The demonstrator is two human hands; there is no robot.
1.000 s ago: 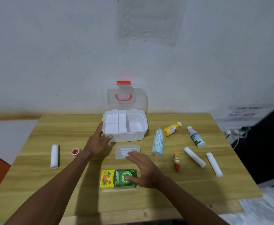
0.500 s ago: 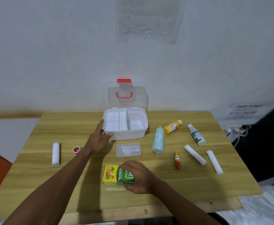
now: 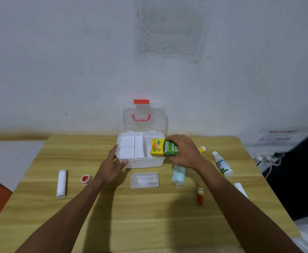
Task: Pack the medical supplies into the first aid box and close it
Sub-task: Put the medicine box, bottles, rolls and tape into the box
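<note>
The white first aid box (image 3: 129, 162) stands open at the back middle of the wooden table, its clear lid (image 3: 160, 119) with a red handle upright against the wall. My left hand (image 3: 113, 166) rests against the box's front left corner, fingers spread around it. My right hand (image 3: 183, 152) grips a green and yellow medicine carton (image 3: 161, 147) and holds it over the box's right compartment. On the table lie a clear swab case (image 3: 144, 180), a pack of face masks (image 3: 178, 177), a red tube (image 3: 200, 194) and a white bottle (image 3: 222, 164).
A white bandage roll (image 3: 61, 183) and a small red tape roll (image 3: 86, 179) lie at the left. A yellow bottle (image 3: 202, 149) is mostly hidden behind my right hand, and another white roll (image 3: 240, 189) shows past my right forearm. Cables (image 3: 270, 161) hang off the table's right.
My right hand closed on the carton near the table's front, lifted it and carried it back to above the box's right compartment. My left hand stayed at the box's front left corner.
</note>
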